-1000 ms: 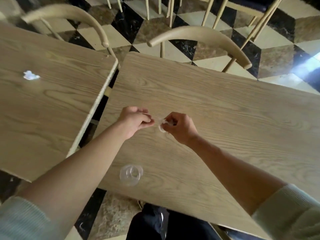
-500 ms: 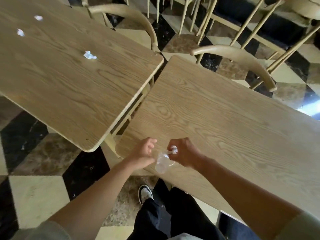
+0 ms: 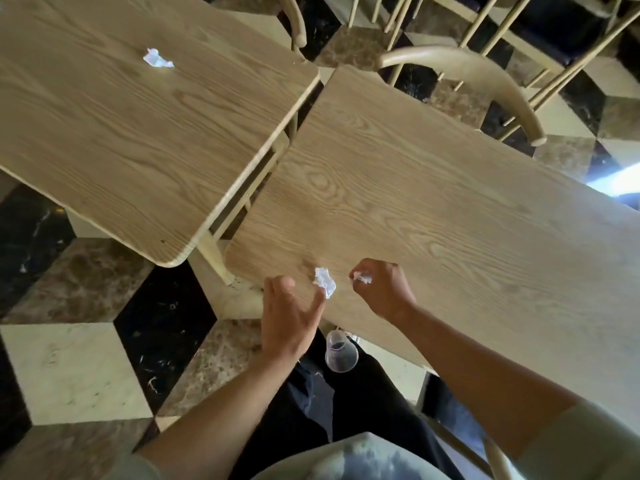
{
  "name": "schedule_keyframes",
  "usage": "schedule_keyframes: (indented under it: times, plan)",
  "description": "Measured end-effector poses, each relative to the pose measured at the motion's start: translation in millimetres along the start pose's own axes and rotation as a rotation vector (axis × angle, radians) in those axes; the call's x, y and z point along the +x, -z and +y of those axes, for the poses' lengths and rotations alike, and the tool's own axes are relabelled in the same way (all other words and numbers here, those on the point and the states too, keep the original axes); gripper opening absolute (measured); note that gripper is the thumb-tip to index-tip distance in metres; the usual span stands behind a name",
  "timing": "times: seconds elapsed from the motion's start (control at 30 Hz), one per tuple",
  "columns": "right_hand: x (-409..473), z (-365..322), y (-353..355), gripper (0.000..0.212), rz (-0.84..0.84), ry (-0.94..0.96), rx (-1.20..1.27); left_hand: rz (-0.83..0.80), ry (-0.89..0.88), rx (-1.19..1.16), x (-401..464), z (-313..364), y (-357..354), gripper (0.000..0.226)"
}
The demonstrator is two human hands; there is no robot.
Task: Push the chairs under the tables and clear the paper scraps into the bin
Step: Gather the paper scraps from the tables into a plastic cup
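A crumpled white paper scrap lies near the front corner of the right wooden table. My left hand is open beside it, with the fingertips almost touching the scrap. My right hand rests on the same table, pinched on a small paper scrap. A clear plastic cup is below the table edge, over my dark trousers, in neither hand. Another paper scrap lies on the left table. No bin is in view.
A curved wooden chair back sits against the far side of the right table. A second chair back stands behind the left table. A narrow gap separates the two tables. More chair legs stand on the chequered marble floor.
The cup that was between my hands is now below the table edge, out of both hands. A crumpled scrap now lies on the table. My left hand has opened.
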State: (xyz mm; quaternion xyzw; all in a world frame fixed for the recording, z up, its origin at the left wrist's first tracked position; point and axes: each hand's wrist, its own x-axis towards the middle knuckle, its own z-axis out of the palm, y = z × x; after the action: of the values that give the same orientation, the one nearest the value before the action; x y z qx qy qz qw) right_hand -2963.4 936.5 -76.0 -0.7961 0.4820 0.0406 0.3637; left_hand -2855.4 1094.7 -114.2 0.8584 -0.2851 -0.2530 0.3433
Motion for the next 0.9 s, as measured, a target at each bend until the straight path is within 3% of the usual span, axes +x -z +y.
schedule_keyframes:
  times: [0.1,0.17,0.47,0.63,0.77,0.9]
  plan:
    - [-12.5,21.0,-12.9,0.009,0.034,-0.12,0.105,-0.208,0.594,-0.418,-44.2,0.3,-37.4,0.093]
    - [-14.7,32.1,-23.0,0.008,0.021,-0.128,0.125,-0.245,0.965,-0.766,-46.4,-0.2,-62.6,0.083]
    - [-19.1,48.5,-43.8,0.022,0.046,0.144,0.164,-0.22,0.816,-0.862,-21.8,-5.6,-75.4,0.016]
    - [3.5,36.1,-58.4,0.044,0.061,0.426,0.105,-0.232,0.754,-0.681,-45.3,-22.5,-74.3,0.046]
    - [11.5,29.1,-79.0,0.025,0.02,0.554,-0.033,-0.162,0.815,-0.609,-76.4,-64.0,-79.4,0.04]
    - [7.2,26.0,-84.5,0.018,0.135,0.562,0.003,-0.135,0.889,-0.569,-95.9,-105.8,-84.3,0.032]
